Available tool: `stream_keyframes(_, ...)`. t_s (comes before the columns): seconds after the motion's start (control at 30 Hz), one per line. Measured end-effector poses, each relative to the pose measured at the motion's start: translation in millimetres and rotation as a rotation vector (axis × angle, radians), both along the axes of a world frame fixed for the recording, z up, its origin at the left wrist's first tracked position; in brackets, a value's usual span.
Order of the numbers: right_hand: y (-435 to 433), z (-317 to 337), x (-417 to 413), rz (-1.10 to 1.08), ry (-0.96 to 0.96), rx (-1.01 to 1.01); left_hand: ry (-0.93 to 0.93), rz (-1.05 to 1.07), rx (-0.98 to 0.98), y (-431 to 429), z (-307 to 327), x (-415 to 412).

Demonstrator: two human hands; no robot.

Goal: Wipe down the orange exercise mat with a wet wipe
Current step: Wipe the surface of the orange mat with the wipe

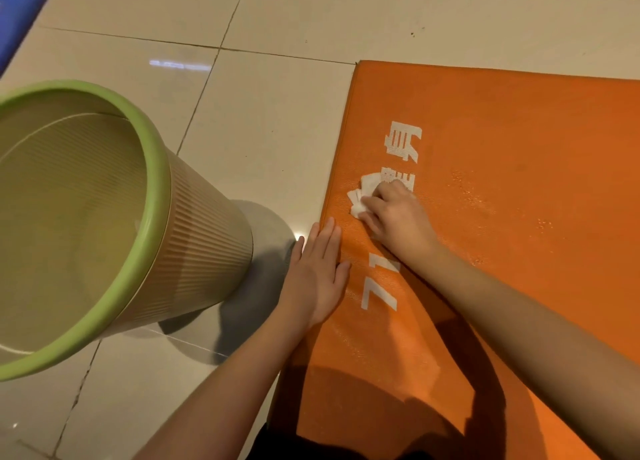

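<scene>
Head view, largest first?
— Tile floor (277, 130); orange exercise mat (519, 217) flat on it, right side; green-rimmed bin (207, 237) left of mat.
— Hands?
— Left hand (315, 272) flat, fingers straight, on mat's left edge. Right hand (394, 217) curled over wet wipe (360, 192), pressing it onto mat by white lettering (403, 140).

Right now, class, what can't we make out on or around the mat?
Head view: most of the wet wipe, covered by the right hand.
Head view: middle of the white lettering, under that hand.
Head view: the orange mat, its right end cut off by the frame.
Head view: blue object top left, cropped and blurred.
</scene>
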State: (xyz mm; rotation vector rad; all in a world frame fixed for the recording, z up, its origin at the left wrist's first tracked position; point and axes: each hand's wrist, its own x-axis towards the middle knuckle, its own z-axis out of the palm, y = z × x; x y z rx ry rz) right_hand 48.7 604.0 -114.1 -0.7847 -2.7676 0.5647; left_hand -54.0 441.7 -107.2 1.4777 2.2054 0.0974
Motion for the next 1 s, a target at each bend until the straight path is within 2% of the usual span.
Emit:
stream_keyframes(0.1, -9, 0, 2, 0.155, -0.03, 0.072, 0.011, -0.008, 0.003, 0, 0, 0)
stream_keyframes(0.17, 5, 2, 0, 0.151, -0.065, 0.106, 0.006, -0.01, 0.007, 0, 1, 0)
stream_keyframes(0.23, 18, 2, -4, 0.114, -0.074, 0.021, 0.012, -0.018, 0.014, 3, 2, -1)
stream_keyframes(0.3, 16, -4, -2, 0.21, -0.126, -0.094, 0.02, -0.031, 0.041, 4, 3, -2)
stream_keyframes(0.43, 12, -8, 12, 0.341, -0.258, -0.109, 0.035, -0.058, 0.068, 12, 4, -8)
stream_keyframes(0.53, 34, -4, 2, 0.291, -0.379, 0.001, 0.037, -0.054, 0.025, 24, 4, -11)
stream_keyframes(0.67, 18, -1, -10, 0.169, -0.416, -0.04, 0.03, -0.055, -0.038, 26, 2, -5)
stream_keyframes(0.83, 10, -5, 8, 0.361, -0.401, -0.025, 0.058, -0.064, -0.062, 22, 0, -3)
stream_keyframes(0.93, 37, -6, -10, 0.205, -0.454, 0.073, 0.036, -0.057, -0.043, 24, 1, -3)
stream_keyframes(1.0, 38, -4, -24, 0.058, -0.443, 0.013, 0.033, -0.055, -0.036, 25, 1, -3)
